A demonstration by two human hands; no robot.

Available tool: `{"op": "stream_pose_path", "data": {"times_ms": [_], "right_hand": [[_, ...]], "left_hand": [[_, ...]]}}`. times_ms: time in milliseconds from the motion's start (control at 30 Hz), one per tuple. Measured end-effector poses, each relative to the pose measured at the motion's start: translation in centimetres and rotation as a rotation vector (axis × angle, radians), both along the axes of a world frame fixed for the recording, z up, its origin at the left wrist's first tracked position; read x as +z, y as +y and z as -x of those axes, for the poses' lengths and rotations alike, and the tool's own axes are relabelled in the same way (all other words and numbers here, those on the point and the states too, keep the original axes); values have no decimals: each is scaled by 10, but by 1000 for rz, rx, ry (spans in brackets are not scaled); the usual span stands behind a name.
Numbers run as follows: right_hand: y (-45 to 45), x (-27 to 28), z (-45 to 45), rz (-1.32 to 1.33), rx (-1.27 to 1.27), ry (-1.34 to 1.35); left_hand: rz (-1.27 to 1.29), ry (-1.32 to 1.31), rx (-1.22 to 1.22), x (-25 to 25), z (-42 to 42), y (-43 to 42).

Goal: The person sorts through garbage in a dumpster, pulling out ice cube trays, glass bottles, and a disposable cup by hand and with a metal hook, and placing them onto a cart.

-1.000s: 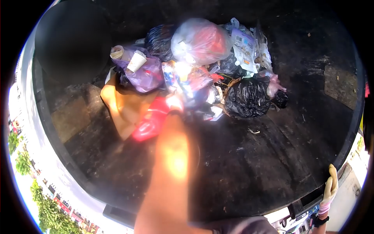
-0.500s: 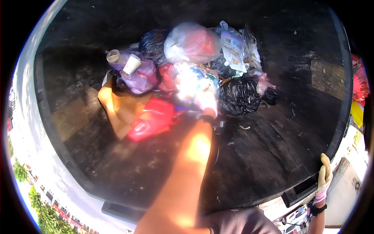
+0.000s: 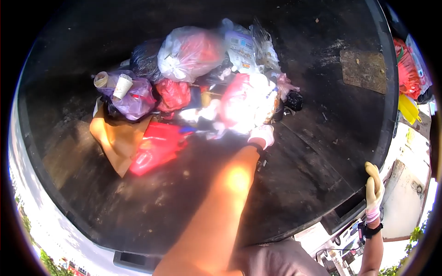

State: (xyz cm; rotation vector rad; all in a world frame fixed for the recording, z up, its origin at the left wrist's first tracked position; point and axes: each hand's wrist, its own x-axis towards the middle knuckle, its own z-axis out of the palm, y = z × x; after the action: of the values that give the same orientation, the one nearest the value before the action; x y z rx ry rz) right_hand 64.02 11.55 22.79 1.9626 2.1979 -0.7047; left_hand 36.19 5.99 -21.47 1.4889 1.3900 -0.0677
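My left hand (image 3: pixel 262 134), in a pale glove with a dark band at the wrist, is closed at the lower edge of a pink and white plastic bag (image 3: pixel 235 102). Sunlight washes out much of that bag, and the fingertips are hidden. Under my left arm lies the dark floor (image 3: pixel 304 202) of a large container. My right hand (image 3: pixel 374 191), gloved and with a black watch, grips the container's rim (image 3: pixel 391 108) at the right. A red plastic bag (image 3: pixel 159 147) and a brown sheet (image 3: pixel 117 142) lie to the left of my left hand.
Heaped behind are a large clear bag with red contents (image 3: pixel 191 53), a printed pouch (image 3: pixel 241 53), a purple bag (image 3: pixel 133 102) with a paper cup (image 3: pixel 122 86), and a small black bag (image 3: pixel 293 100). Outside the rim hang red (image 3: pixel 407 69) and yellow (image 3: pixel 408 109) bags.
My left hand has moved right with the pink and white bag, which now covers the larger black bag. The view has shifted, so the heap appears further left. My right hand stays at the rim.
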Motion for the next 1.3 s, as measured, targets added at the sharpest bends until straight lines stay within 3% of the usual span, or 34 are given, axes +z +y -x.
{"op": "stream_pose_path", "data": {"times_ms": [100,167,233,300,367,433,533,633,733,867,967,1033,1100,1233,1300], "right_hand": [[1,1,5,3,21,10],[0,2,6,-3,13,4],[-1,1,5,-7,1,-3],[-3,0,3,-15,-27,6],[-5,1,1,-25,-51,11],[-5,0,1,-29,-70,19],[-5,-2,1,-40,-80,13],[-4,-1,4,-50,-70,1],[-4,-1,5,-43,-73,5],[-2,1,9,-28,-52,-5],[1,2,13,-16,-41,-11],[1,2,14,-17,-34,-4],[2,2,16,-11,-30,-2],[5,5,21,9,-17,-8],[4,4,20,3,-8,-15]], "left_hand": [[-178,-70,-57,14,24,24],[-355,-53,65,26,44,37],[-502,64,251,30,60,43],[-608,389,538,18,67,35],[-486,505,772,4,72,31],[-132,418,929,-9,83,30],[-84,207,895,-22,102,25],[-154,202,886,-33,102,18],[-51,228,758,-27,105,19],[-277,369,697,-68,87,-1],[-358,309,706,-92,80,-16],[-259,216,721,-49,82,-8],[-237,139,742,-38,78,-15],[-348,96,752,-48,69,-29],[-491,170,602,-33,66,-22]]}}
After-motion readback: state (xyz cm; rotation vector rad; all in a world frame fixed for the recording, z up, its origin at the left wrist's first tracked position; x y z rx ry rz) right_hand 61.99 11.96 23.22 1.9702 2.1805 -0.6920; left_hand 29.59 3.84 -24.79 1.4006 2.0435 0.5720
